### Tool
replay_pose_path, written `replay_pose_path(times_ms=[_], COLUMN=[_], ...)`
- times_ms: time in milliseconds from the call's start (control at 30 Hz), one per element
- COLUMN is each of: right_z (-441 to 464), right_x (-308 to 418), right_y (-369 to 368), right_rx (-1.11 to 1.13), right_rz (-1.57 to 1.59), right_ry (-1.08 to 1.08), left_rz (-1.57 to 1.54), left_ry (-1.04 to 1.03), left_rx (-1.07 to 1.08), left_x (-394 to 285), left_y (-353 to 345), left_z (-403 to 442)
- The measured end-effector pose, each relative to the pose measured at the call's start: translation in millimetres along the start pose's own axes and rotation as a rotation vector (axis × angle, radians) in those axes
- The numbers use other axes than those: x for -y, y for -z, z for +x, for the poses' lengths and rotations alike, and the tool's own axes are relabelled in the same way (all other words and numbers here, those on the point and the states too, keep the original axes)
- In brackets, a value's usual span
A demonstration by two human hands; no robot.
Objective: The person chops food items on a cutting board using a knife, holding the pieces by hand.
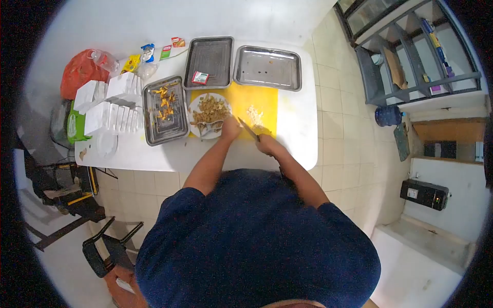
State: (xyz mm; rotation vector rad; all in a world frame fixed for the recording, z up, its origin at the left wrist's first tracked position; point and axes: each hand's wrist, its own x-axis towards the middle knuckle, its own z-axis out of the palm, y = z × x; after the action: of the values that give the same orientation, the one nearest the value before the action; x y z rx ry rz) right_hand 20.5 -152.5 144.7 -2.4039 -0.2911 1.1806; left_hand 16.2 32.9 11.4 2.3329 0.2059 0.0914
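Observation:
My right hand is wrapped round the handle of a knife, whose blade points up and left over a yellow mat. Close to the blade's tip is my left hand, its fingers closed; whatever they hold, if anything, is hidden. Chopped pale pieces lie in a small heap just beyond the knife. Left of my left hand sits a white plate heaped with brown chopped food, and a fork or spoon rests in it.
Metal trays stand around the mat: one with orange-brown strips, a dark tray bearing a red packet, and a shiny tray. White boxes, a red bag and small packets crowd the table's left.

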Motion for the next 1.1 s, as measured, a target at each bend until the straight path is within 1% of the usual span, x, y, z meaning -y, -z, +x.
replay_pose_path(times_ms=[100,133,233,300,333,367,400,433,467,500,567,667,767,967,1100], right_z=[12.4,16.2,20.3,21.5,24.8,28.2,37.7,27.4,16.6,7.8,10.4,17.8,30.3,8.5,7.4], right_x=[-11.5,-15.2,-25.8,-34.5,-43.9,-52.4,-64.5,-50.7,-39.4,-29.4,-32.4,-31.9,-37.7,-22.4,-23.2], right_y=[-13.6,-19.0,-31.3,-35.5,-39.9,-44.6,-55.5,-46.8,-35.1,-27.5,-26.7,-19.5,-29.6,-16.4,-19.1], right_rx=[-0.080,-0.097,-0.070,-0.065,-0.081,-0.101,-0.174,-0.120,-0.063,-0.004,-0.041,-0.072,-0.131,-0.055,-0.056], right_rz=[-0.117,-0.151,-0.159,-0.089,-0.075,-0.061,-0.066,-0.005,0.058,0.122,0.043,-0.066,-0.114,-0.138,-0.134], right_ry=[0.065,0.091,0.006,0.010,0.026,0.043,0.112,0.064,0.015,-0.036,0.033,0.064,0.076,0.035,0.056], left_rz=[0.076,0.085,0.094,0.053,0.003,0.049,0.096,0.142,0.214,0.210,0.199,0.090,0.080,0.099,0.073], left_ry=[0.049,0.046,0.051,0.063,0.142,0.109,0.072,0.035,0.071,0.076,0.083,0.089,0.196,0.138,0.198], left_rx=[0.122,0.097,0.046,0.056,0.157,0.162,0.163,0.166,0.244,0.240,0.231,0.132,0.100,0.112,0.152], left_x=[-5.0,-8.1,-17.4,-20.2,-20.1,-20.8,-21.4,-22.2,-22.9,-19.7,-12.7,-14.2,-4.2,-1.2,0.2], left_y=[4.2,6.0,14.0,17.4,18.4,19.4,20.3,20.8,20.6,18.6,12.3,10.0,-1.0,0.6,0.7], left_z=[4.1,2.5,-2.1,-2.9,-1.0,-2.4,-1.1,-0.2,2.3,2.7,1.9,-3.5,-4.9,-3.8,-1.1])
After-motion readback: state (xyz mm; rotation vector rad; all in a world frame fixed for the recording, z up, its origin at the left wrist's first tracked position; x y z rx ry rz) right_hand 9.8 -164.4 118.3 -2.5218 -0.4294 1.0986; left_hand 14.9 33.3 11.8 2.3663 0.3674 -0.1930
